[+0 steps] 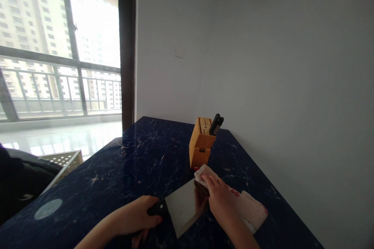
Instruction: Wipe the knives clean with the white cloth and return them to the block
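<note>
My left hand (142, 214), fingers curled, holds a broad, black-handled steel cleaver (181, 208) over the navy marbled table (140, 163); right hand (220, 199) grips a pale-pink, red-printed cloth (248, 207) at the cleaver's far end. Looks mid-wipe; next stroke needs edge clearance.

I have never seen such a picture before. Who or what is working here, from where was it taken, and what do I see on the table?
There is no machine here: these are a person's two bare hands. The single picture comes from a camera worn on that person's head, looking forward and down. The left hand holds a cleaver by its black handle. The right hand grips a pale cloth with red marks, close to the blade; whether they touch is hard to tell. Beyond the hands, on the dark blue, veined table, stands a wooden knife block, with black handles sticking out of its top.
</note>
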Tool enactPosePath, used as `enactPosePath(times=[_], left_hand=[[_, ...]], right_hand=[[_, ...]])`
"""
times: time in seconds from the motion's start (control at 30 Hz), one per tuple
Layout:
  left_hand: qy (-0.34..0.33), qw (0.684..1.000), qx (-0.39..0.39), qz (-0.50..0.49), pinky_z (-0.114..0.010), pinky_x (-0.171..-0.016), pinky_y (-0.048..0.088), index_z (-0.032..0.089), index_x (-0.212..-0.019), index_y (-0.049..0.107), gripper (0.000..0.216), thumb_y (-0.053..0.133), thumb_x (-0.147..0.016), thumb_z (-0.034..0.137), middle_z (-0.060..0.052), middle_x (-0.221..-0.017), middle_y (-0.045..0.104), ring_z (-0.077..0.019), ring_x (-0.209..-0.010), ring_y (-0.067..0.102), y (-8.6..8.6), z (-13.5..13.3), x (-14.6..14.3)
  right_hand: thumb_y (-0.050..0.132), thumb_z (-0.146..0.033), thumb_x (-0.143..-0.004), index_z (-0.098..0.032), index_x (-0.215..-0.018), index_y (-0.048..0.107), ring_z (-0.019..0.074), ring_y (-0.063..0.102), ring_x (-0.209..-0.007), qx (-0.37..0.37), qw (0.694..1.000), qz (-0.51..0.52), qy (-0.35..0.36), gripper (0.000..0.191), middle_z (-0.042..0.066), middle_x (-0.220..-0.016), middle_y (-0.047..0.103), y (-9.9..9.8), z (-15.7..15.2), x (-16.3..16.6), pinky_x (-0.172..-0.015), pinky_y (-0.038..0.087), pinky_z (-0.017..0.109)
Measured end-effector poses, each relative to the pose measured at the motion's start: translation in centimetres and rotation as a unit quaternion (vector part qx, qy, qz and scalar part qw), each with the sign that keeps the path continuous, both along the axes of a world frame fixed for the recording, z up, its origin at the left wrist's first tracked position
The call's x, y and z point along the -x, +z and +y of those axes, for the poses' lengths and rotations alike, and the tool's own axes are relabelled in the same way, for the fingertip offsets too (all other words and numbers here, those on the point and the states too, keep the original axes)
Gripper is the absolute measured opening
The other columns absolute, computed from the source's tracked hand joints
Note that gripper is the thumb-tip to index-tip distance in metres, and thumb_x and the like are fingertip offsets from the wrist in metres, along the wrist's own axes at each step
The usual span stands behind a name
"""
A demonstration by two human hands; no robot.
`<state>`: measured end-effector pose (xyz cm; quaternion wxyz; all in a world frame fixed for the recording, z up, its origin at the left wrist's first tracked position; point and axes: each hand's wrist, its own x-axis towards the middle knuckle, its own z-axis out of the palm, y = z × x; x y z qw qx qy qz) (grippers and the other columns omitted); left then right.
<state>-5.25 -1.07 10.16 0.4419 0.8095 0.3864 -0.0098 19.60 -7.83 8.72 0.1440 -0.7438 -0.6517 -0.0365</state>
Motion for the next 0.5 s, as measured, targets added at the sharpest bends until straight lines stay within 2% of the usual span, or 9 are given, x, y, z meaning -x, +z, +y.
enactPosePath(times=[0.13, 0.3, 0.43, 0.5], left_hand=[[0.01, 1.0, 0.021, 0.004, -0.017, -0.032, 0.036, 0.016, -0.079, 0.054, 0.02, 0.045, -0.067, 0.029, 0.001, -0.051, 0.058, -0.0134, -0.041, 0.056, -0.3, 0.1, 0.0], [0.007, 1.0, 0.028, -0.01, -0.017, -0.034, 0.038, 0.015, -0.082, 0.056, 0.024, 0.044, -0.068, 0.031, 0.001, -0.054, 0.059, -0.0144, -0.045, 0.058, -1.3, 0.6, 0.2], [0.003, 0.998, -0.045, -0.032, -0.016, -0.041, 0.04, 0.016, -0.078, 0.057, 0.021, 0.046, -0.067, 0.029, 0.0, -0.064, 0.063, -0.0132, -0.053, 0.06, -2.1, 1.0, 0.5], [0.001, 0.999, -0.044, -0.028, -0.016, -0.04, 0.04, 0.016, -0.079, 0.056, 0.022, 0.044, -0.067, 0.03, 0.0, -0.065, 0.064, -0.0134, -0.053, 0.06, -2.2, 1.1, 0.6]], right_hand=[[0.033, -0.001, -0.072, -0.019, -0.116, 0.049, 0.019, 0.042, -0.107, -0.005, 0.999, 0.034, 0.037, 0.05, 0.006, -0.111, 0.052, -0.5, -0.2, 1.1, -0.09, 0.028, 0.03], [0.035, -0.004, -0.073, -0.024, -0.114, 0.047, 0.017, 0.041, -0.106, -0.014, 0.992, 0.054, 0.112, 0.048, 0.003, -0.11, 0.051, 0.3, -1.3, 4.1, -0.09, 0.026, 0.028], [0.04, -0.006, -0.069, -0.022, -0.089, 0.054, 0.0147, 0.045, -0.092, 0.011, 0.984, 0.067, 0.166, 0.029, 0.0, -0.096, 0.054, 1.2, -2.2, 5.9, -0.082, 0.029, 0.024], [0.04, -0.006, -0.068, -0.021, -0.077, 0.053, 0.0137, 0.047, -0.085, 0.017, 0.985, 0.07, 0.16, 0.022, -0.001, -0.088, 0.055, 1.3, -2.3, 5.8, -0.076, 0.03, 0.023]])
